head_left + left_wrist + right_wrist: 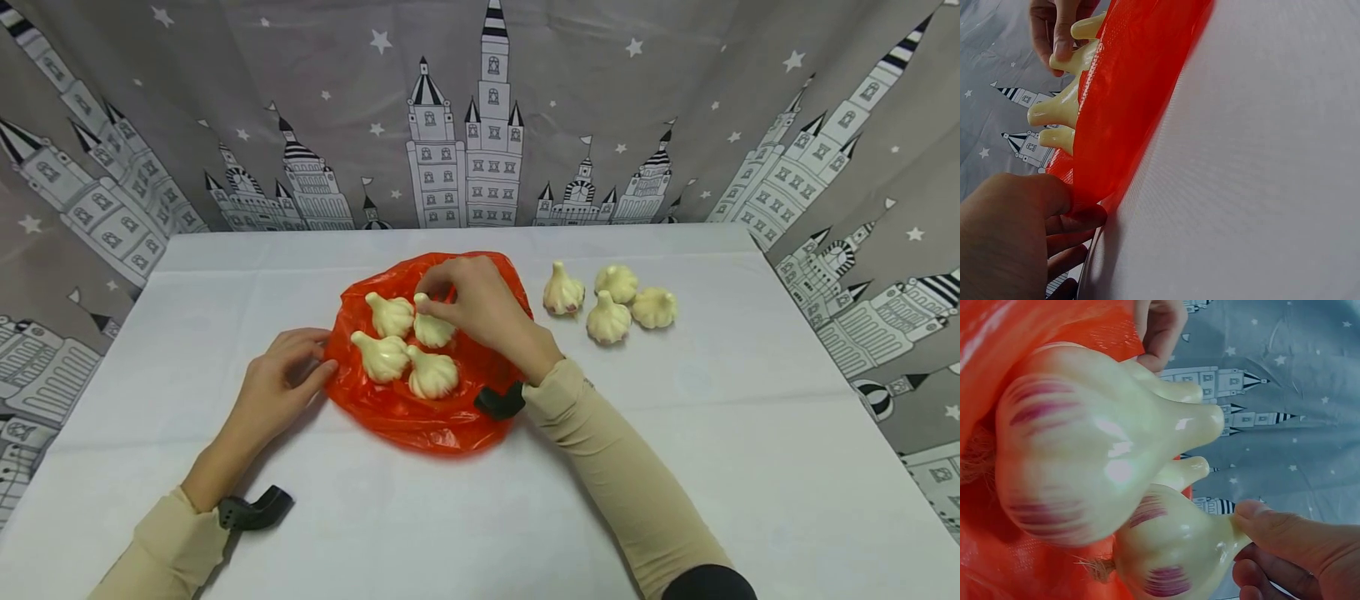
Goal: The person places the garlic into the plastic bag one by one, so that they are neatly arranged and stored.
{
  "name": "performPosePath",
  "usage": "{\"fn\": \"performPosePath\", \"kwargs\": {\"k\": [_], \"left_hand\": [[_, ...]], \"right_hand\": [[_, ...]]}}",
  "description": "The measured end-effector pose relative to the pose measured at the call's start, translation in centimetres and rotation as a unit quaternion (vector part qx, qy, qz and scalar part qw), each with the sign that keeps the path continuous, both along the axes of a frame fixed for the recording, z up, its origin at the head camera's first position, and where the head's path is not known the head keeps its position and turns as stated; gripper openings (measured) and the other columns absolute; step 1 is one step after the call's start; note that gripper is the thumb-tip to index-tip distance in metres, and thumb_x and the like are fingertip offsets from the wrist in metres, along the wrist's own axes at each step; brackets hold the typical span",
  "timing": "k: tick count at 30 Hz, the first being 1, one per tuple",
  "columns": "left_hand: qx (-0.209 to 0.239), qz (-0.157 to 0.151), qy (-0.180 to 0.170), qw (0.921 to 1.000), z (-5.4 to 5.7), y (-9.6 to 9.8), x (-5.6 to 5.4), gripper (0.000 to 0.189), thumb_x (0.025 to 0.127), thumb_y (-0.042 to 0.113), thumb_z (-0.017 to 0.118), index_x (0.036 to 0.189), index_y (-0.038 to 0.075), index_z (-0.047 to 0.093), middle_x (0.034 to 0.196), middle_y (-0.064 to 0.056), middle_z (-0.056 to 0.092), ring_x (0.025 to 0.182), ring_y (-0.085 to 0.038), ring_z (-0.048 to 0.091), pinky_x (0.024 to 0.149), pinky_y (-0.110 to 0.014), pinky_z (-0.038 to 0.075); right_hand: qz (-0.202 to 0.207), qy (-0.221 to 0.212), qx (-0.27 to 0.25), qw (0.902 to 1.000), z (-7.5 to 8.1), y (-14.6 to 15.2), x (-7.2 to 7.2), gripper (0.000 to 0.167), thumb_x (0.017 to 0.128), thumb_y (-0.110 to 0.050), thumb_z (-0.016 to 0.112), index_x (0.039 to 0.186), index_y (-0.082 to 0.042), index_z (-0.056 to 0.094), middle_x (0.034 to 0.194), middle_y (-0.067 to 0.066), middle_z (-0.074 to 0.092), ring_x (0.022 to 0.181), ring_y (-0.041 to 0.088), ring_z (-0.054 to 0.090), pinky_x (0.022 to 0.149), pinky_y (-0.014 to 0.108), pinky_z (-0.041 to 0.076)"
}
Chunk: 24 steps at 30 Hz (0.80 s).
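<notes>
A red plastic bag (457, 425) lies spread on the table with several garlic bulbs on it. My right hand (480, 304) pinches the stem of the rear right garlic bulb (433, 331), as the right wrist view also shows with that bulb (1175, 547). Beside it are another bulb (392, 316) at the back left and two more nearer the front, one of them a bulb (432, 372) at front right. At the bag's left edge my left hand (281, 383) pinches the red plastic (1129, 94) between thumb and fingers.
Right of the bag stands a loose group of garlic bulbs, among them a bulb (563, 290) nearest the bag and a bulb (608, 318) at its front. They rest on a white-covered table (675, 475). A grey curtain (600, 92) with printed castles hangs behind.
</notes>
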<state>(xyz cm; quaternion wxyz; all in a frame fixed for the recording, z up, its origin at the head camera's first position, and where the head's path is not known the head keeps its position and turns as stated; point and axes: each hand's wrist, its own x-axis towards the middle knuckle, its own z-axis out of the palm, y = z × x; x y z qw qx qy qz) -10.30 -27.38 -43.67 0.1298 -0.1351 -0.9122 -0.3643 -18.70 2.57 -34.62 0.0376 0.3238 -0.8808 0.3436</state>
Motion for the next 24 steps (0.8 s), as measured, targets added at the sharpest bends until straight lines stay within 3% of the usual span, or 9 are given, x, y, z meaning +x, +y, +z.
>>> {"fn": "performPosePath", "kwargs": {"k": [13,24], "left_hand": [[-0.003,-0.002,0.000,1.0000,0.2,0.2,0.0,0.005,0.095,0.009,0.077,0.095,0.008,0.073,0.132,-0.017,0.070,0.130,-0.035,0.057,0.101,0.003,0.026],[0.001,-0.003,-0.003,1.0000,-0.1,0.0,0.0,0.005,0.095,0.011,0.077,0.097,0.008,0.074,0.134,-0.019,0.068,0.131,-0.038,0.056,0.101,0.003,0.027]], "right_hand": [[0.011,-0.030,0.018,0.9993,-1.3,-0.6,-0.3,0.012,0.093,-0.019,0.083,0.103,-0.012,0.082,0.093,-0.002,0.077,0.083,0.010,0.066,0.076,0.022,0.052],[0.021,-0.034,0.025,0.9989,-1.3,-0.5,-0.1,0.015,0.095,-0.028,0.081,0.103,-0.015,0.082,0.093,-0.005,0.078,0.084,0.008,0.066,0.077,0.022,0.051]]}}
